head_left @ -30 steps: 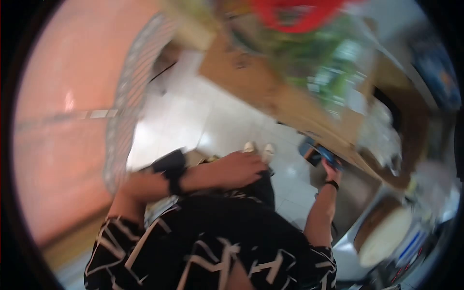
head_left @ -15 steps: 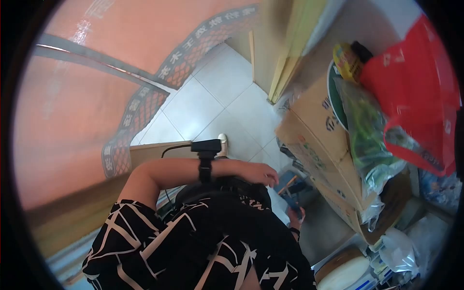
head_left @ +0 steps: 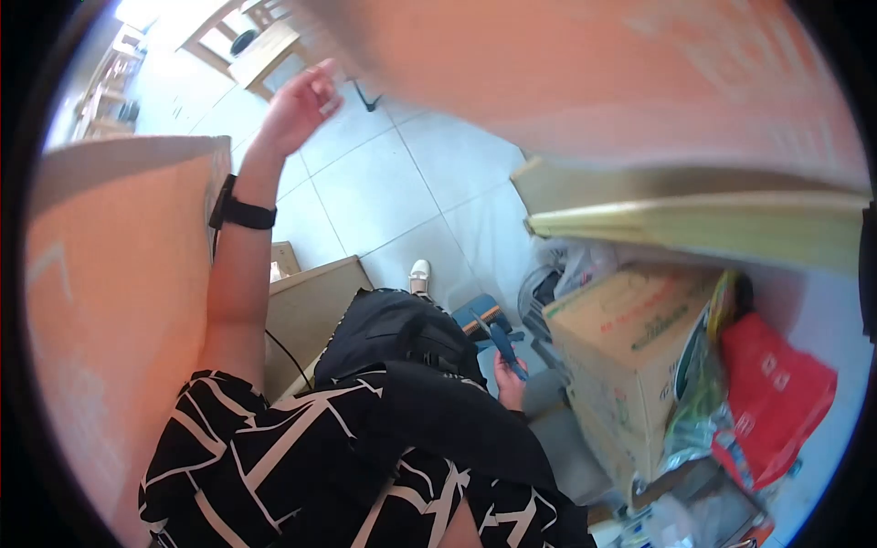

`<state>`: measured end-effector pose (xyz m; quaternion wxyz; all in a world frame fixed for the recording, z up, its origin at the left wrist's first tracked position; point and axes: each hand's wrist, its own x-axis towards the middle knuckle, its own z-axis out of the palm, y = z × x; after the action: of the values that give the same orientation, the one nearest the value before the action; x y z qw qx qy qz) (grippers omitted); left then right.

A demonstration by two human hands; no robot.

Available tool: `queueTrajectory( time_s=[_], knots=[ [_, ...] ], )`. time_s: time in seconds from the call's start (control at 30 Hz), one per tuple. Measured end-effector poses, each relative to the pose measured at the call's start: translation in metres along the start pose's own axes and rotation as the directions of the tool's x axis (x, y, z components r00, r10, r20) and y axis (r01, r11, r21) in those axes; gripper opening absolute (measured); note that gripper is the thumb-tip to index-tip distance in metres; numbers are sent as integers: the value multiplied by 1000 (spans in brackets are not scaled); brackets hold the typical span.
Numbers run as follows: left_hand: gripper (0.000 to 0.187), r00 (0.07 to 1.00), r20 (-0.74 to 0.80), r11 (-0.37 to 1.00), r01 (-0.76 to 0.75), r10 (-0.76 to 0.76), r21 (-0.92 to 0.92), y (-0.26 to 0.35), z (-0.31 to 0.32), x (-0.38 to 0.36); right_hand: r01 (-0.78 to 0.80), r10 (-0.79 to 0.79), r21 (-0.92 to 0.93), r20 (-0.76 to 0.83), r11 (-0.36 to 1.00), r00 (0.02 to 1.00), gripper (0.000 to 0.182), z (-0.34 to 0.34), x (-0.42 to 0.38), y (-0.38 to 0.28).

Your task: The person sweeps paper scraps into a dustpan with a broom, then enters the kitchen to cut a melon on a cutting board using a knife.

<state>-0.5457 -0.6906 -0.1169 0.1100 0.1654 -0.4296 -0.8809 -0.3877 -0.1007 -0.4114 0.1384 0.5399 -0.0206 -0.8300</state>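
Observation:
My left hand [head_left: 304, 102] is raised with the arm stretched forward, its fingers loosely bent and apart. It is right at the edge of the right panel of an orange split door curtain [head_left: 548, 73]. The left panel [head_left: 119, 320] hangs beside my forearm. Low by my waist, my right hand [head_left: 509, 379] is closed around a dark blue tool [head_left: 506, 350] with a narrow grey tip pointing away from me. Its exact kind I cannot tell. Behind the tool lies a blue object with an orange strip [head_left: 477, 313].
To the right stands a cardboard box [head_left: 621, 338], with a red bag [head_left: 776, 393] and a clear plastic bag of greens [head_left: 696, 402] beside it. A yellowish door frame [head_left: 676, 215] juts in above. Past the curtain, white floor tiles [head_left: 356, 183] lead to wooden furniture [head_left: 265, 55].
My left hand has moved from my waist up and forward to the curtain, whose panels now stand apart. The view has turned and moved closer to the doorway. My right hand still holds the blue tool.

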Motion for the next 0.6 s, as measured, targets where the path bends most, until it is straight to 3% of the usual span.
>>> queueTrajectory(
  time_s=[0.07, 0.13, 0.2, 0.27, 0.33, 0.43, 0.47, 0.5, 0.53, 0.57, 0.6],
  knots=[
    [26, 996, -29, 985, -86, 83, -148, 45, -35, 0, -86, 89, -83, 30, 993, 996, 29, 37, 20, 40],
    [26, 992, -71, 978, -117, 107, -171, 62, -62, -4, -99, 109, -188, 46, 977, 993, 29, 74, 37, 81],
    [27, 988, -126, 979, -108, 87, -172, 68, -86, -7, -213, 217, -296, -20, 931, 976, 29, 110, 51, 122],
    [27, 989, -137, 972, -90, 61, -218, 55, -111, -8, -292, 320, -377, 13, 879, 947, 27, 142, 62, 167],
    [29, 964, -265, 992, -10, -22, -122, 24, -115, -12, -287, 352, -680, -46, 675, 935, 24, 172, 72, 211],
    [23, 915, -279, 945, 321, -291, 67, -48, -126, -5, -359, 399, -828, -182, 430, 899, 19, 218, 93, 288],
    [24, 966, -172, 879, 249, -194, 406, -76, -126, -13, -358, 374, -874, -228, 327, 899, 22, 230, 95, 311],
    [28, 921, -175, 869, 388, -349, 307, -93, -125, -15, -361, 420, -909, -250, 208, 872, 22, 242, 98, 332],
    [30, 938, -101, 848, 345, -333, 403, -121, -135, -16, -353, 460, -931, -277, 87, 844, 23, 256, 99, 354],
    [33, 775, -313, 682, 632, -549, 368, -116, -110, -13, -340, 443, -940, -320, -38, 837, 24, 272, 87, 380],
    [36, 854, -229, 638, 505, -466, 582, -153, -131, -16, -357, 539, -929, -349, -95, 767, 24, 276, 95, 397]
  ],
)
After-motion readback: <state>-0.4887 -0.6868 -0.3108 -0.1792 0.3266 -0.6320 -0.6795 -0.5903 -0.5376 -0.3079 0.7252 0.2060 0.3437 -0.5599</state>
